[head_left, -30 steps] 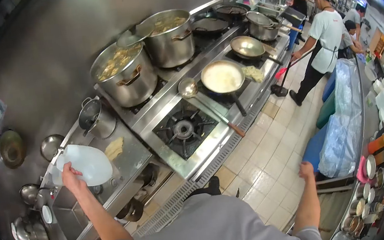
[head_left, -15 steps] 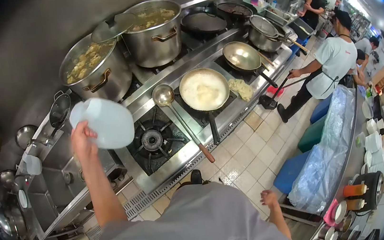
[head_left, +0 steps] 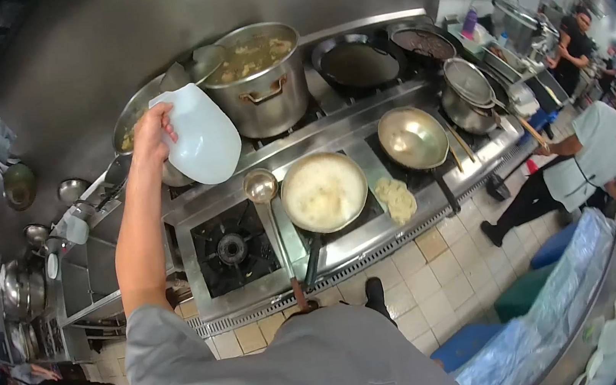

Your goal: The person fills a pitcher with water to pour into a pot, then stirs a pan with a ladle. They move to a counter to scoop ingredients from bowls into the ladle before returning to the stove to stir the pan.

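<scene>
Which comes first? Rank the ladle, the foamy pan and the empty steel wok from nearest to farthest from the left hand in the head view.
1. Ladle, just right of and below the left hand, which grips the white jug.
2. Foamy pan, middle of the stove front.
3. Empty steel wok, farther right.

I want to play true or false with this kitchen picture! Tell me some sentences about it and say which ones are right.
1. The left hand holds a white jug. True.
2. The white jug stands on the floor. False: the left hand holds it up in the air.
3. A ladle lies between the bare burner and the frying pan. True.
4. The frying pan is empty. False: it holds something pale and foamy.
5. The tall pot at the back is closed with a lid. False: it is open and food shows inside.
</scene>
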The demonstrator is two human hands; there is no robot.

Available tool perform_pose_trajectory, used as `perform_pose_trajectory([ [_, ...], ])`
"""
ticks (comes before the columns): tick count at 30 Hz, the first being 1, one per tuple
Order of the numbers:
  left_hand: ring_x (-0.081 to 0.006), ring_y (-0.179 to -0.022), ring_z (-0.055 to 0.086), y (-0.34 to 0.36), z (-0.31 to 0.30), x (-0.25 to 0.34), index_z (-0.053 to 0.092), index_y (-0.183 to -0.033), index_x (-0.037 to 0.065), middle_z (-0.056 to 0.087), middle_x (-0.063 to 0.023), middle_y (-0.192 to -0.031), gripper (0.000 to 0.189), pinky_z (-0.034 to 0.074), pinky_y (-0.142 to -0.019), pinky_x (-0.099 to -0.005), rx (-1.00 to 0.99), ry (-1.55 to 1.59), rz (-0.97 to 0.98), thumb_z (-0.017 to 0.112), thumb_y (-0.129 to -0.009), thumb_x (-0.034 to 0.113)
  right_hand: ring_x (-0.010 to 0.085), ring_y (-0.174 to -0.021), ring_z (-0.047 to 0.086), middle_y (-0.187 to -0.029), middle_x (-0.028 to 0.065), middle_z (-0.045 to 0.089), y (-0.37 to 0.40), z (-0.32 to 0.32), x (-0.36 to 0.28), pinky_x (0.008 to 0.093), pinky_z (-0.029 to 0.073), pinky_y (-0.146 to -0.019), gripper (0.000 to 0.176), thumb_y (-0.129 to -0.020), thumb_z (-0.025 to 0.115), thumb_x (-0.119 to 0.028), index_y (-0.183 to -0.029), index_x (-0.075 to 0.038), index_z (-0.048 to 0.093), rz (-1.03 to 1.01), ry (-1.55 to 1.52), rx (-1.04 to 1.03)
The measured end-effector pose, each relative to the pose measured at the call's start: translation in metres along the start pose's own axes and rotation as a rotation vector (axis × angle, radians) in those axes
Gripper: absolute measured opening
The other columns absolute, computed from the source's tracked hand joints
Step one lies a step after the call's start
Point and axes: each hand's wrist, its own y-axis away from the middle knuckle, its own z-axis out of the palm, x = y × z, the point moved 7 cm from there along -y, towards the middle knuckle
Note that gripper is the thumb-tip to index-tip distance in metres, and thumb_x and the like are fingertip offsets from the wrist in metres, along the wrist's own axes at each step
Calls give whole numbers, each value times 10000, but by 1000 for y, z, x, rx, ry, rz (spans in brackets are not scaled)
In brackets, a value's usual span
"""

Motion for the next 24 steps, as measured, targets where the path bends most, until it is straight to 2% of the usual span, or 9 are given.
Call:
perform_pose_trajectory([
  [8,-146,-464,430,-99,102,33,545,-698,92,455,19,-587,206,379,-402,-351,40,-464,59,674,-833,180,306,-654,608,-850,159,592,-86,-149,-209,481,496,-484,275,-890,575,-164,-1150,-79,551,-187,-280,126],
  [10,-190,-485,536,-111,132,45,624,-784,1,565,-50,-634,219,436,-426,-372,139,-894,131,680,-844,205,273,-625,612,-828,128,588,-81,-152,-252,425,497,-468,263,-886,568,-126,-1141,-63,559,-193,-255,134],
  [11,-190,-485,536,-115,148,50,624,-784,1,565,-50,-634,219,436,-426,-372,140,-903,133,680,-844,205,240,-596,616,-806,98,584,-82,-153,-264,370,499,-451,253,-882,560,-88,-1132,-48,567,-203,-229,158],
  [13,-240,-572,650,-121,174,58,671,-891,-68,662,-142,-728,317,501,-482,-380,173,-1395,95,693,-846,245,249,-607,625,-804,101,589,-84,-149,-268,380,503,-452,248,-885,554,-81,-1131,-52,564,-185,-229,83],
  [15,-251,-615,680,-141,192,59,687,-913,-60,680,-171,-772,343,528,-531,-386,100,-1573,78,707,-838,275,258,-618,634,-802,105,594,-96,-156,-267,391,507,-453,242,-888,548,-74,-1130,-56,561,-175,-225,13],
  [17,-261,-659,710,-148,203,56,704,-934,-51,698,-200,-816,371,555,-580,-392,30,-1752,54,721,-829,305,254,-608,638,-779,100,607,-153,-162,-202,397,522,-465,180,-889,558,-87,-1059,-50,603,81,-189,-239],
  [18,-277,-688,715,-149,210,57,715,-956,-33,707,-198,-846,381,565,-620,-394,43,-1751,54,736,-812,320,254,-608,638,-779,100,607,-160,-170,-188,397,522,-465,180,-889,558,-87,-1059,-50,603,81,-186,-241],
  [20,-292,-716,719,-153,219,56,726,-978,-15,716,-196,-876,395,575,-660,-396,57,-1754,54,750,-795,335,364,-664,648,-894,184,612,-168,-185,-173,523,560,-578,227,-938,536,-171,-1144,-75,544,27,285,-158],
  [24,-334,-918,700,-178,237,42,732,-1015,17,713,-194,-995,393,571,-796,-391,-42,-2056,138,785,-744,297,366,-871,609,-1093,182,569,-144,-206,-164,516,525,-725,392,-919,556,-297,-1239,-74,521,78,-15,-63],
])
